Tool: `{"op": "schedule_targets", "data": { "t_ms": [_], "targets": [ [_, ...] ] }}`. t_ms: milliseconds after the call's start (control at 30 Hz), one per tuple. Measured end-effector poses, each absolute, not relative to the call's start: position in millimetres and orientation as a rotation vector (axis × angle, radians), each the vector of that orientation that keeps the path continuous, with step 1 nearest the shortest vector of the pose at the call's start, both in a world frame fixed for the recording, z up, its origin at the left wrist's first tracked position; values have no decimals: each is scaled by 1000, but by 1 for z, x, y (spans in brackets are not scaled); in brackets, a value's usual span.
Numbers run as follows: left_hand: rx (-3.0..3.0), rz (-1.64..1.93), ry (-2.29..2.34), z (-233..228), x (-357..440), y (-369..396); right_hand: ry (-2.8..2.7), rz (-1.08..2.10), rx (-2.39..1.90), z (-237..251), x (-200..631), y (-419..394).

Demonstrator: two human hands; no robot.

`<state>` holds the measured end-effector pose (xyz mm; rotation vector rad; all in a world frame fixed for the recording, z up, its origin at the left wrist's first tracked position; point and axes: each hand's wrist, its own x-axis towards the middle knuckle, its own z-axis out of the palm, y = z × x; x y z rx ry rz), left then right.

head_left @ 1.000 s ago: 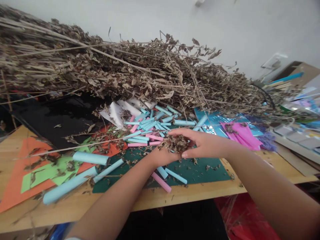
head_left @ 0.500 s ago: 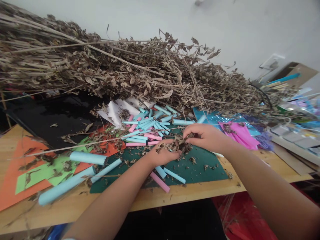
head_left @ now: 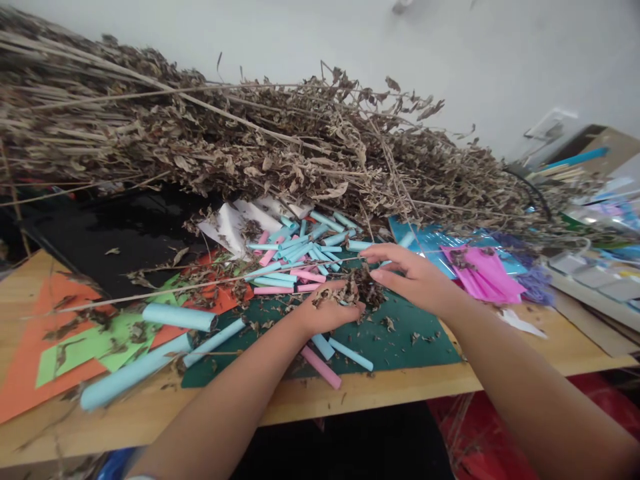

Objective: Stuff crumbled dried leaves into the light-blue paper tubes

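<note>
My left hand point(head_left: 333, 310), cupped palm up, holds a heap of brown, crumpled dried leaves point(head_left: 345, 292). Just to its right is my right hand point(head_left: 403, 273), its thumb and fingers apart with nothing seen between them. The right fingertips are beside a dark clump of dried leaves point(head_left: 371, 290) next to the left fingers. Both hands are over a dark green sheet point(head_left: 400, 350) strewn with leaf bits. Short rolled blue paper tubes point(head_left: 300, 250) and pink paper tubes point(head_left: 321, 368) lie around the left hand.
A long bundle of dried stalks point(head_left: 280, 147) spans the back along the wall. Larger blue tubes point(head_left: 135, 370) rest at left on orange and green paper. A black sheet point(head_left: 125, 233) lies behind them. Pink crepe paper point(head_left: 483, 273) and a power strip point(head_left: 590, 277) are at right.
My right hand has opened and its fingers have come away from the leaves. My left hand stays nearly in place with leaves in its palm. The view has shifted slightly.
</note>
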<state>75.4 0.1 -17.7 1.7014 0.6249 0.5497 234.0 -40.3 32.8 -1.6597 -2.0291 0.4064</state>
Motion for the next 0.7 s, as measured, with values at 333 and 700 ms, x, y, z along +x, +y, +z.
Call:
{"op": "schedule_targets", "data": {
  "t_ms": [333, 700],
  "targets": [
    [1828, 572, 558, -23, 77, 4, -2060, 321, -1431, 38, 194, -56],
    [1688, 591, 492, -27, 78, 4, -1932, 800, -1631, 34, 199, -44]
  ]
}}
